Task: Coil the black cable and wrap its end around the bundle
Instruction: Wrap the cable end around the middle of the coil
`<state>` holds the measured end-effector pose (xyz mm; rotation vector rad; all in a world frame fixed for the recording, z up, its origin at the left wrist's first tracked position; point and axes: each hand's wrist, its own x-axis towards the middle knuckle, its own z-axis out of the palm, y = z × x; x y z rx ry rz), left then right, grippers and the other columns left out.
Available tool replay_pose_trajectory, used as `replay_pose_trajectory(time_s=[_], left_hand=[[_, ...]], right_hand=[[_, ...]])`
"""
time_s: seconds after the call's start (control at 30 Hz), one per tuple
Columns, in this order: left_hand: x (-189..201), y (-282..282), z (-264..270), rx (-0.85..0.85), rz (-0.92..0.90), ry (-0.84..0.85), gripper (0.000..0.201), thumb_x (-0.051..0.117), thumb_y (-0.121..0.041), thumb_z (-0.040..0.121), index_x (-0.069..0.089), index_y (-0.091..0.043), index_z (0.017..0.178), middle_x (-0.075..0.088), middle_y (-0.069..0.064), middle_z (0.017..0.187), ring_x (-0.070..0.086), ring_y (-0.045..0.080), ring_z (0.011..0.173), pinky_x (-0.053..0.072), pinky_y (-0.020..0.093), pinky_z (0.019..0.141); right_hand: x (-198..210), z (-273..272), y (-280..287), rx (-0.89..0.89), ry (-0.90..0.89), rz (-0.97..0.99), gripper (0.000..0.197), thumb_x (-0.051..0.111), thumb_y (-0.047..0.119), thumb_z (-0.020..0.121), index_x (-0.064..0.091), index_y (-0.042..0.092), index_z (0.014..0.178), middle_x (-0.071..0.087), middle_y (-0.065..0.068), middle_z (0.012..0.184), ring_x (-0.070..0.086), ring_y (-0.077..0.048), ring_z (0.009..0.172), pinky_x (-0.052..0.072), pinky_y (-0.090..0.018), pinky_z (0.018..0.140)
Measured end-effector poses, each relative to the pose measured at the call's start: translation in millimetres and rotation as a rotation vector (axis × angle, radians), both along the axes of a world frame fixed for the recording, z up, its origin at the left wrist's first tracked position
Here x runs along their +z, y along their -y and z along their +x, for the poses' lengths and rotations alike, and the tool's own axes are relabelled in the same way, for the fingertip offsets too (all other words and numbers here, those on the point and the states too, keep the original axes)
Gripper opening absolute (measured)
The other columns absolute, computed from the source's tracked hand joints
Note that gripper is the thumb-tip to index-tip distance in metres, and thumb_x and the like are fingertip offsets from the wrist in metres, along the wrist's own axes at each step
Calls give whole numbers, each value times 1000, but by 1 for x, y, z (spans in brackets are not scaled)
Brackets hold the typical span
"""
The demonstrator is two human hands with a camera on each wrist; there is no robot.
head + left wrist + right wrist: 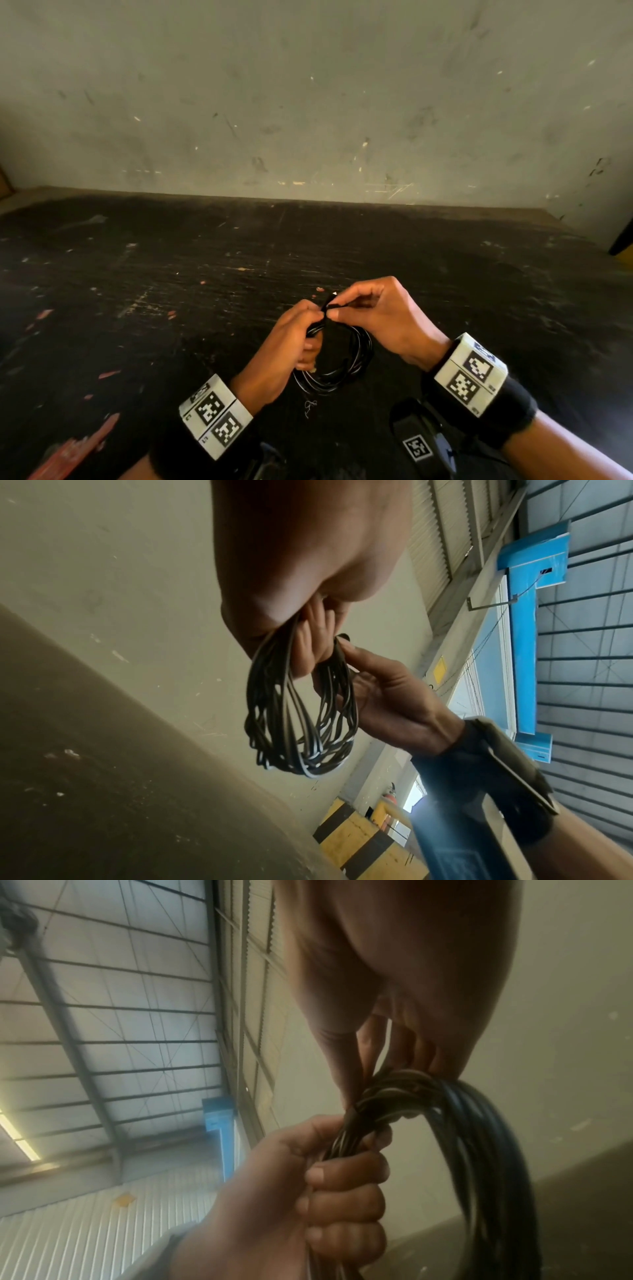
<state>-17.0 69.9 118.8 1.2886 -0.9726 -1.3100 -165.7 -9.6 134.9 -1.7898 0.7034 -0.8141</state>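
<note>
Your left hand [287, 346] grips the black cable [346, 363], which is already wound into a bundle of loops. The fingers [342, 1202] of that hand are curled tight round the gathered top of the loops, and the rest of the coil hangs below your fist, above the bench [137, 274] and not touching it as far as the head view shows.

Your right hand [380, 318] sits just beside the left, at the top of the bundle. Its thumb and fingertips [337, 301] are pinched together on the cable's end [329, 303], a short black stub with a pale tip that sticks up right at the knuckles of your left hand. The right wrist view shows a turn of cable lying across the gathered strands just above your left fist, though the picture is too blurred to count the turns.

From the left wrist view the loops [301, 718] spread into a loose oval under your palm, with your right hand touching them on the far side.

The bench is dark, scuffed and flecked with red paint, and it runs back from the bundle to a pale, scratched wall [308, 102].
</note>
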Motion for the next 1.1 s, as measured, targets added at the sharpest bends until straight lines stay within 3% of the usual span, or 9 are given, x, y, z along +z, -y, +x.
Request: replay_pose_trajectory(time_s=[0.27, 0.47, 0.53, 0.6, 0.67, 0.77, 0.93, 1.1], left_hand=[[-5, -2, -2, 7, 6, 79, 18, 37, -24, 98, 49, -16, 88, 34, -7, 51, 30, 5, 40, 24, 19, 40], [-4, -4, -3, -8, -18, 120, 19, 39, -23, 98, 45, -16, 81, 33, -6, 54, 30, 4, 41, 24, 18, 40], [-4, -5, -2, -36, -36, 156, 14, 44, -21, 96, 45, -15, 84, 33, -6, 54, 30, 4, 42, 25, 17, 40], [-2, -7, -2, -71, -52, 195, 10, 49, -18, 95, 44, -13, 89, 31, -4, 57, 29, 4, 43, 24, 16, 40], [0, -8, 1, -117, -58, 197, 10, 49, -18, 95, 44, -12, 90, 31, -4, 57, 29, 4, 44, 25, 16, 41], [3, -10, 6, -196, -54, 224, 11, 50, -20, 95, 44, -13, 90, 33, -7, 56, 29, 5, 45, 24, 18, 44], [1, -12, 7, -298, -78, 266, 12, 50, -23, 95, 49, -11, 94, 35, -8, 56, 28, 9, 48, 19, 27, 48], [-1, -15, 10, -356, -57, 231, 10, 51, -20, 95, 49, -12, 90, 33, -8, 55, 25, 9, 47, 16, 29, 48]], right_hand=[[2, 3, -5, -30, 26, -42, 9, 73, 2, 76, 73, 3, 86, 75, -9, 88, 72, -17, 82, 59, -26, 77], [0, 5, -2, -65, 42, -10, 17, 77, 0, 72, 67, 12, 78, 70, 0, 75, 68, -8, 69, 54, -18, 66], [0, 6, -1, -92, 38, 39, 22, 78, 2, 71, 65, 13, 84, 70, -2, 76, 68, -11, 70, 56, -23, 68], [0, 4, 1, -67, 15, 122, 31, 77, 5, 73, 63, 13, 100, 72, -6, 83, 70, -15, 76, 57, -27, 76], [1, -1, 4, -10, -96, 114, 30, 74, 14, 78, 65, 17, 107, 73, -6, 91, 70, -14, 86, 55, -27, 83], [4, -8, 4, 111, -186, -6, 11, 67, 24, 85, 72, 18, 92, 72, -4, 91, 67, -11, 85, 53, -23, 78], [-3, -9, -3, 128, -131, -127, 11, 65, 16, 87, 72, 8, 84, 70, 3, 77, 65, -3, 72, 50, -16, 67], [-11, -13, -5, 152, -169, 9, 15, 64, 22, 87, 71, 8, 86, 72, -10, 83, 65, -14, 74, 52, -23, 69]])
